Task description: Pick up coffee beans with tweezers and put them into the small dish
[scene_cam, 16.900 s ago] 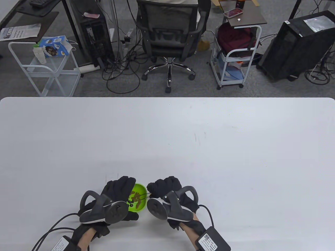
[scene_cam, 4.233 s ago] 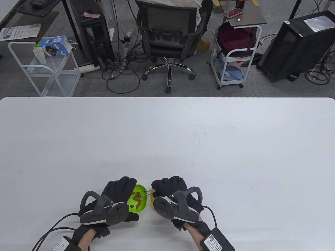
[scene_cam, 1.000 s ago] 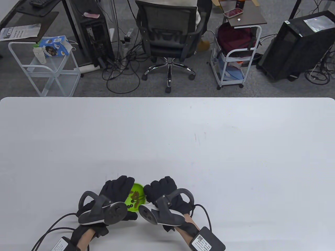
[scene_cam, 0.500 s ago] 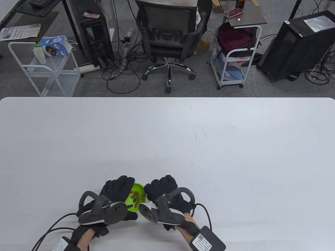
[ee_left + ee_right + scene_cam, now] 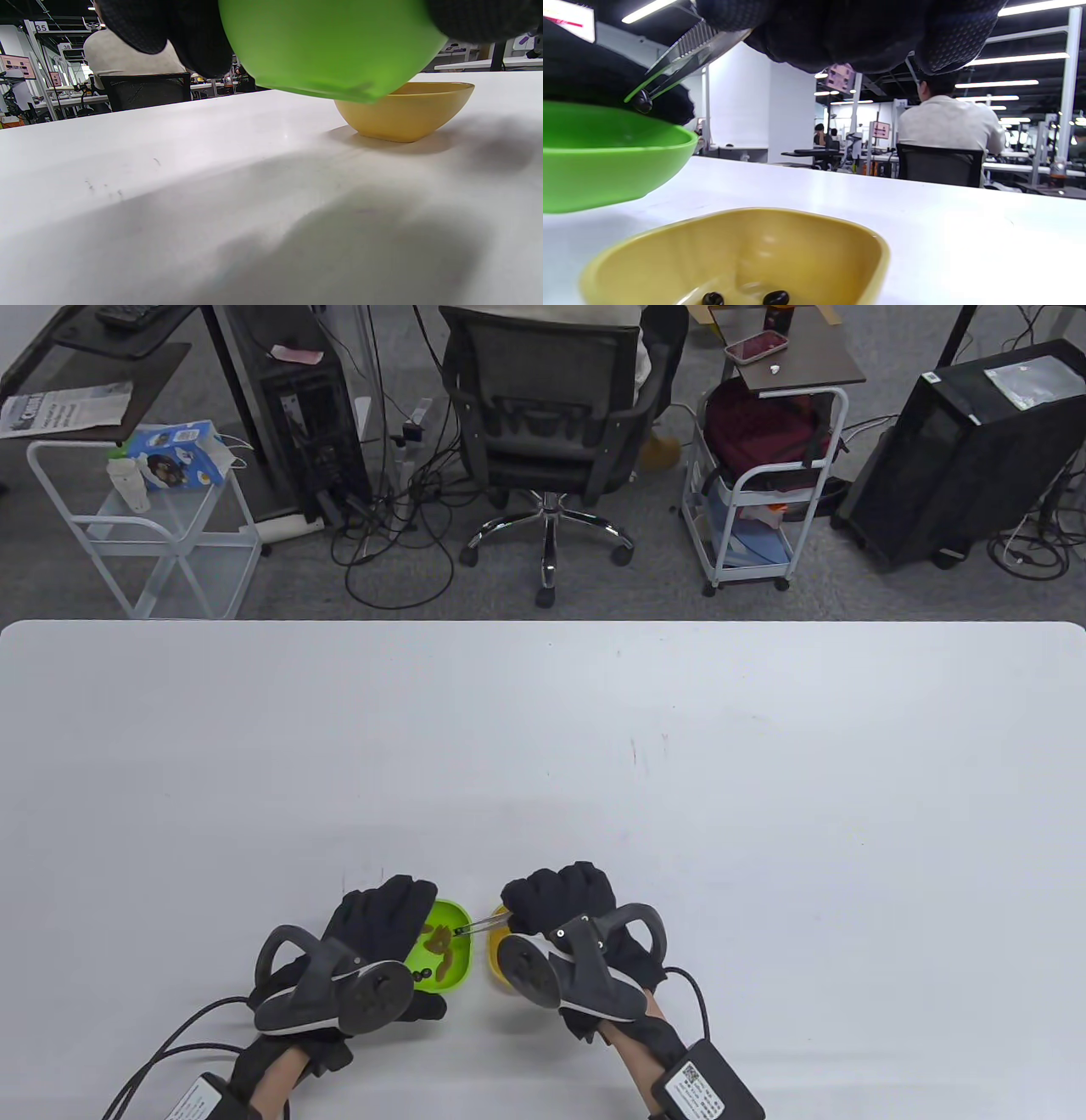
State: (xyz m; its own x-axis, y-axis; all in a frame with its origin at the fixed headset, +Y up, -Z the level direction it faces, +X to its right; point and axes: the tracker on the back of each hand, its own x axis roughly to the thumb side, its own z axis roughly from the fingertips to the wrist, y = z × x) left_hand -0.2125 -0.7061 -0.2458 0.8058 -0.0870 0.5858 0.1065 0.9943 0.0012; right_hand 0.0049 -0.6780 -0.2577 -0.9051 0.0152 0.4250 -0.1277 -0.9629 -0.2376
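My left hand (image 5: pixel 382 937) grips the green dish (image 5: pixel 445 954) and holds it tilted above the table; its underside fills the top of the left wrist view (image 5: pixel 331 46). Dark coffee beans (image 5: pixel 422 974) lie in it. My right hand (image 5: pixel 560 903) pinches metal tweezers (image 5: pixel 479 925), whose tips hold one coffee bean (image 5: pixel 642 103) just above the green dish's rim (image 5: pixel 628 123). The yellow dish (image 5: pixel 746 250) sits on the table beside it, under my right hand, with two beans (image 5: pixel 775 298) inside. It also shows in the left wrist view (image 5: pixel 407 110).
The white table (image 5: pixel 679 780) stretches far and to both sides. An office chair (image 5: pixel 547 415) and carts stand beyond its far edge. Glove cables trail off the near edge.
My right hand has moved right and lifted away from the green dish, uncovering the yellow dish. The tweezers now carry a bean over the green dish's rim. My left hand stays put.
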